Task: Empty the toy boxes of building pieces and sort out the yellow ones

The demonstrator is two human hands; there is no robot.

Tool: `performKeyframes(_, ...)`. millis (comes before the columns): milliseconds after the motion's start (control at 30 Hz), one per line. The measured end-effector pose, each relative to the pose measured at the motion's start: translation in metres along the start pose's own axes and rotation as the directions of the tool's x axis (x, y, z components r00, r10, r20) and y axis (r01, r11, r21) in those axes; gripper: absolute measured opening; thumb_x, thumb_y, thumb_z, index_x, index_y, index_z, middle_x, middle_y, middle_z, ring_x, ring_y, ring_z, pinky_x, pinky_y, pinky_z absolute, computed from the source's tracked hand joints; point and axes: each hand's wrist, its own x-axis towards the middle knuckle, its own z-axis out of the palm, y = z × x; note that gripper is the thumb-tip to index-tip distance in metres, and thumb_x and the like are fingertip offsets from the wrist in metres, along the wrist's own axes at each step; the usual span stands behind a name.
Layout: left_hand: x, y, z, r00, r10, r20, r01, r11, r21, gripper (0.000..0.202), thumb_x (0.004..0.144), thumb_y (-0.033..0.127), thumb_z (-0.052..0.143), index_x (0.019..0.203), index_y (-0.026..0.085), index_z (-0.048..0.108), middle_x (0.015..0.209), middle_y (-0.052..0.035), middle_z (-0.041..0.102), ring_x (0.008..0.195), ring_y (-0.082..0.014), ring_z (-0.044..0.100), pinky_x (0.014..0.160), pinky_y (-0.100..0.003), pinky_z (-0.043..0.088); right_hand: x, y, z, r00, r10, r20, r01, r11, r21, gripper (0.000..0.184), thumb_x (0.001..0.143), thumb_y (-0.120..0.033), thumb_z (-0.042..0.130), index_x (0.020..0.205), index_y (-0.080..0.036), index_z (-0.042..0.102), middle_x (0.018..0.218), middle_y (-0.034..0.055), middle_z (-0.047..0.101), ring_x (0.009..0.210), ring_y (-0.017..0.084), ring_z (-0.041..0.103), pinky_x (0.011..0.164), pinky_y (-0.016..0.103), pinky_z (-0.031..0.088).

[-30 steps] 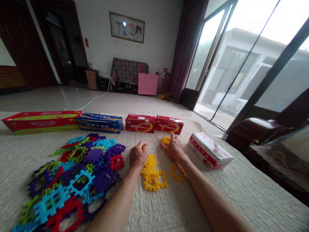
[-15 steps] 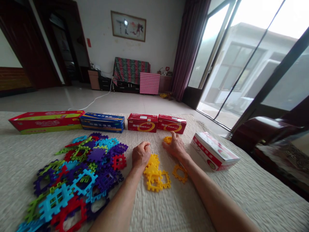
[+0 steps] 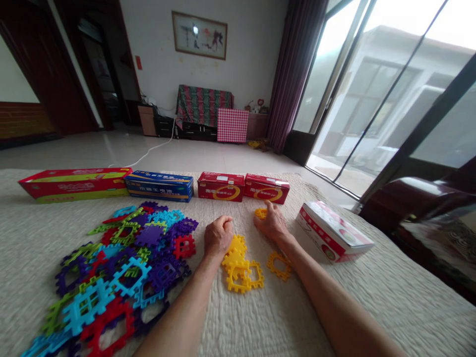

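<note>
My left hand (image 3: 218, 236) is closed in a fist-like curl just above a group of yellow interlocking plastic tiles (image 3: 238, 273). Whatever its fingers may hold is hidden. Farther right, my right hand (image 3: 273, 223) has its thumb and fingers around a yellow interlocking tile (image 3: 261, 213) at the cloth, partly covered by the hand. Beside my right forearm lies a single yellow frame tile (image 3: 279, 266) with an open middle. A large heap of purple, blue, green and red tiles (image 3: 150, 235) spreads out to the left of my left arm.
Along the back stand a red-and-green box (image 3: 76, 186), a blue box (image 3: 159, 187) and two red boxes (image 3: 220, 187). A white-and-red box (image 3: 334, 233) sits right of my right arm. Everything rests on a quilted beige cloth (image 3: 297, 317).
The view has shifted slightly. Both hands keep nearly the same places and poses, and the tiles and boxes lie as before.
</note>
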Motion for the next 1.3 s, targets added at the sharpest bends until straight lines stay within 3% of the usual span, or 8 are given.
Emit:
performKeyframes(133, 0.001, -0.001, 0.000, 1.000, -0.001, 0.004, 0.001, 1.000, -0.021, 0.026, 0.080, 0.012, 0.053, 0.093, 0.020, 0.075, 0.093, -0.0040, 0.077, 0.089, -0.0191, 0.070, 0.084, -0.025, 0.050, -0.001, 0.000, -0.004, 0.999, -0.034, 0.013, 0.034, 0.999, -0.001, 0.068, 0.072, -0.033, 0.064, 0.135, -0.018, 0.046, 0.111, 0.0166, 0.058, 0.104, 0.032, 0.057, 0.087, 0.044, 0.047)
performKeyframes(333, 0.002, -0.004, 0.001, 0.999, -0.022, -0.025, 0.020, 0.997, -0.079, 0.029, 0.080, 0.013, 0.049, 0.093, 0.020, 0.074, 0.090, -0.0044, 0.077, 0.086, -0.0185, 0.071, 0.082, -0.025, 0.051, 0.000, -0.010, -0.031, 0.941, -0.277, -0.195, 0.302, 0.946, 0.119, 0.041, 0.078, -0.022, 0.055, 0.119, -0.019, 0.059, 0.110, 0.0122, 0.062, 0.099, 0.025, 0.059, 0.087, 0.041, 0.048)
performKeyframes(433, 0.003, -0.004, -0.001, 0.998, -0.037, -0.059, 0.030, 0.994, -0.105, 0.030, 0.079, 0.015, 0.048, 0.093, 0.019, 0.074, 0.086, -0.0045, 0.077, 0.085, -0.0190, 0.070, 0.081, -0.026, 0.051, -0.012, -0.022, -0.039, 0.930, -0.368, -0.026, 0.362, 0.897, 0.256, 0.026, 0.081, -0.017, 0.050, 0.101, -0.019, 0.066, 0.085, 0.0051, 0.068, 0.075, 0.017, 0.061, 0.072, 0.031, 0.049)
performKeyframes(533, 0.002, -0.002, -0.004, 0.991, -0.065, -0.114, 0.049, 0.989, -0.139, 0.032, 0.080, 0.016, 0.045, 0.095, 0.018, 0.074, 0.084, -0.0045, 0.076, 0.085, -0.0190, 0.070, 0.082, -0.026, 0.050, -0.032, -0.032, -0.040, 0.871, -0.448, 0.202, 0.379, 0.875, 0.302, 0.024, 0.080, -0.014, 0.051, 0.094, -0.018, 0.070, 0.080, 0.0038, 0.069, 0.069, 0.014, 0.060, 0.066, 0.026, 0.046)
performKeyframes(633, 0.002, 0.001, -0.006, 0.982, -0.112, -0.155, 0.083, 0.980, -0.182, 0.035, 0.080, 0.016, 0.043, 0.096, 0.017, 0.073, 0.084, -0.0046, 0.076, 0.086, -0.0187, 0.069, 0.083, -0.026, 0.050, -0.050, -0.038, -0.038, 0.849, -0.437, 0.297, 0.385, 0.896, 0.219, 0.025, 0.084, -0.015, 0.051, 0.100, -0.017, 0.070, 0.082, 0.0058, 0.067, 0.070, 0.014, 0.060, 0.068, 0.026, 0.045)
performKeyframes(800, 0.003, 0.002, -0.006, 0.976, -0.128, -0.176, 0.089, 0.973, -0.215, 0.034, 0.079, 0.015, 0.042, 0.094, 0.015, 0.073, 0.082, -0.0065, 0.075, 0.084, -0.0194, 0.070, 0.080, -0.027, 0.050, -0.061, -0.046, -0.039, 0.849, -0.421, 0.319, 0.412, 0.906, 0.098, 0.025, 0.092, -0.019, 0.047, 0.091, -0.016, 0.072, 0.081, 0.0076, 0.064, 0.077, 0.016, 0.058, 0.073, 0.028, 0.043)
performKeyframes(1000, 0.003, 0.002, -0.005, 0.977, -0.115, -0.179, 0.076, 0.974, -0.215, 0.035, 0.077, 0.014, 0.042, 0.092, 0.015, 0.073, 0.080, -0.0068, 0.075, 0.082, -0.0195, 0.069, 0.078, -0.027, 0.051, -0.062, -0.048, -0.036, 0.853, -0.389, 0.347, 0.366, 0.921, 0.134, 0.016, 0.082, -0.016, 0.058, 0.086, -0.017, 0.074, 0.086, 0.0078, 0.066, 0.082, 0.017, 0.059, 0.077, 0.027, 0.043)
performKeyframes(1300, 0.004, 0.001, -0.004, 0.977, -0.125, -0.174, 0.083, 0.970, -0.227, 0.034, 0.077, 0.017, 0.043, 0.092, 0.016, 0.073, 0.080, -0.0060, 0.075, 0.082, -0.0199, 0.069, 0.080, -0.029, 0.050, -0.061, -0.044, -0.046, 0.847, -0.277, 0.453, 0.188, 0.954, 0.232, 0.011, 0.074, -0.016, 0.058, 0.075, -0.015, 0.069, 0.070, 0.0026, 0.063, 0.059, 0.011, 0.052, 0.055, 0.023, 0.039)
